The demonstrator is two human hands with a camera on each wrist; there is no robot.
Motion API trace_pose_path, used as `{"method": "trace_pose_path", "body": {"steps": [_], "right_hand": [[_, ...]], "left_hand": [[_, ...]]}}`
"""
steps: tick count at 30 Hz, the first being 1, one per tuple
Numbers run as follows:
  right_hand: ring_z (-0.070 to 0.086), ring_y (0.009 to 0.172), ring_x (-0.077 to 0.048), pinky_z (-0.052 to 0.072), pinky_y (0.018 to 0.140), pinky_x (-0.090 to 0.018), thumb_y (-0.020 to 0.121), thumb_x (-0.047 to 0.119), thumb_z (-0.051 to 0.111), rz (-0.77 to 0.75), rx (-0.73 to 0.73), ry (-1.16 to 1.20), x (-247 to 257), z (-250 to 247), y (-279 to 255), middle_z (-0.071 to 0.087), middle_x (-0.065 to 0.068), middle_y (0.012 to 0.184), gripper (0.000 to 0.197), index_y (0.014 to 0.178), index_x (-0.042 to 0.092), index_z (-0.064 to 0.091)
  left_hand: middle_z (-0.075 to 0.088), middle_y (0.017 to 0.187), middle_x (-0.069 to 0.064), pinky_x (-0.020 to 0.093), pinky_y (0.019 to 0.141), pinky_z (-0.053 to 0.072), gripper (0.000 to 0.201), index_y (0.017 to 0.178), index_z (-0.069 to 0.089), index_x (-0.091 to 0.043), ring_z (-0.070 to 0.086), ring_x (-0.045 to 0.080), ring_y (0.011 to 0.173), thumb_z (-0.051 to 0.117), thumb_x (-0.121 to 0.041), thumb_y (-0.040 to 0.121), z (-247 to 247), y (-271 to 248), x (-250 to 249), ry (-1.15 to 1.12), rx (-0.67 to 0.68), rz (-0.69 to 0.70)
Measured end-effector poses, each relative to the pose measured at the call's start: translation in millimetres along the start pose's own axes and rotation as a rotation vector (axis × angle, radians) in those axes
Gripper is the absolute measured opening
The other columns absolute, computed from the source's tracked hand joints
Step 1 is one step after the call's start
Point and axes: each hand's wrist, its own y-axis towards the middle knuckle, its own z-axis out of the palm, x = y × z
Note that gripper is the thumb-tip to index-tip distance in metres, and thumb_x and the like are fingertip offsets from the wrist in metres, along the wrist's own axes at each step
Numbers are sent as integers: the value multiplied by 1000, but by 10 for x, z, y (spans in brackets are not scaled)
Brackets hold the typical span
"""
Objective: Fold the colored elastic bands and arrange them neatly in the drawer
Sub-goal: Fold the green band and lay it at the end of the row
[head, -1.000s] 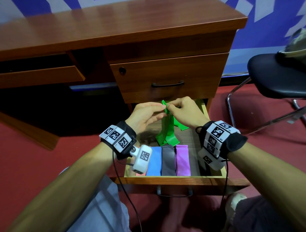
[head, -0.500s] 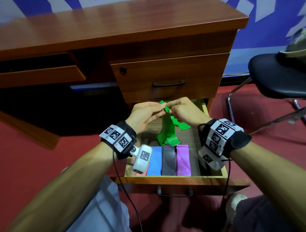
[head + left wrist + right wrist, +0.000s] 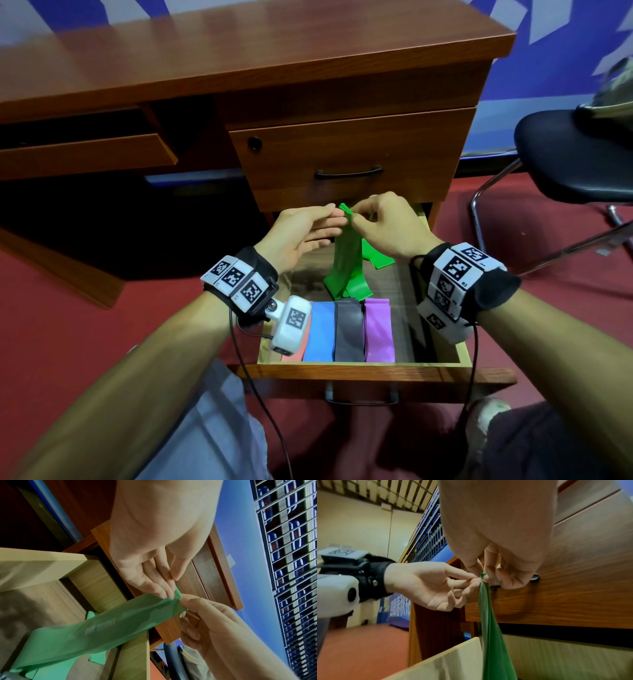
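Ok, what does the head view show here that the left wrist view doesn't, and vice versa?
Only the head view: the blue band, grey band and purple band folded side by side at the front of the drawer. Only the left wrist view: white print on the green band. Both: the right hand pinching the green band's top end, the left hand touching it with straight fingers.

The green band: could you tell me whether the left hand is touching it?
Touching. The left wrist view shows the left hand's fingertips lying on the green band's upper end.
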Motion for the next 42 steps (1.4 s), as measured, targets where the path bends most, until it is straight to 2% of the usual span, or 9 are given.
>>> {"method": "trace_pose_path", "body": {"steps": [5, 11, 14, 16, 22, 27, 31, 36, 42], "right_hand": [[59, 88, -23, 52, 78, -40, 94, 32, 49, -64, -123, -176, -58, -65, 25, 51, -2, 100, 32, 112, 17, 71], [57, 92, -18, 50, 82, -41, 101, 24, 45, -179, -271, -91, -24, -130, 76, 53, -4, 111, 25, 114, 12, 63], [57, 91, -15, 49, 82, -39, 103, 21, 43, -224, -297, -51, -27, -143, 77, 59, -2, 104, 24, 116, 12, 61], [58, 95, -15, 49, 83, -35, 104, 20, 43, -244, -314, -33, -27, -149, 74, 61, 0, 106, 24, 117, 13, 61], [63, 107, -12, 52, 90, -32, 104, 21, 45, -251, -308, 38, 18, -173, 51, 66, 4, 118, 26, 126, 19, 57], [66, 91, -13, 55, 76, -41, 104, 25, 47, -234, -266, 105, 51, -185, 28, 68, 6, 106, 25, 128, 20, 48], [64, 85, -11, 54, 73, -41, 103, 23, 50, -260, -267, 113, 28, -205, 56, 67, 8, 98, 14, 116, 17, 52], [58, 80, -8, 51, 71, -33, 99, 17, 56, -285, -280, 77, -16, -221, 81, 63, 7, 92, 7, 105, 15, 59], [57, 87, -10, 46, 77, -24, 94, 14, 63, -227, -257, 31, -61, -194, 104, 63, 4, 97, 9, 100, 17, 68]], "left_hand": [[75, 95, 3, 18, 55, 44, 15, 104, 75, -13, 64, 8, 74, 76, -15, 89, 48, 18, 22, 209, -60, 257], [69, 111, 5, 33, 73, 51, 47, 115, 64, -16, 58, 15, 66, 89, -18, 75, 132, 73, 74, 337, -2, 398], [71, 103, 24, 32, 67, 38, 61, 114, 67, -16, 48, 17, 62, 87, -43, 63, 154, 103, 134, 372, 31, 392], [68, 84, 19, 31, 64, 33, 59, 106, 68, -17, 44, 17, 62, 84, -49, 59, 169, 119, 165, 395, 26, 403], [65, 75, 4, 31, 59, 35, 57, 112, 70, -20, 47, 17, 60, 88, -44, 63, 162, 118, 163, 437, 32, 425], [78, 104, 0, 46, 90, 59, 41, 113, 74, -14, 73, 15, 96, 89, -24, 76, 144, 105, 156, 475, 20, 445], [75, 93, 15, 31, 60, 39, 50, 111, 72, -19, 49, 17, 62, 88, -39, 68, 164, 46, 86, 363, 3, 503], [72, 113, 1, 32, 64, 42, 38, 121, 69, -16, 48, 17, 69, 81, -25, 86, 148, -50, -49, 253, -69, 692], [75, 98, 2, 32, 68, 43, 13, 105, 75, -16, 56, 30, 73, 72, -20, 93, 175, -25, -51, 314, -102, 761]]}}
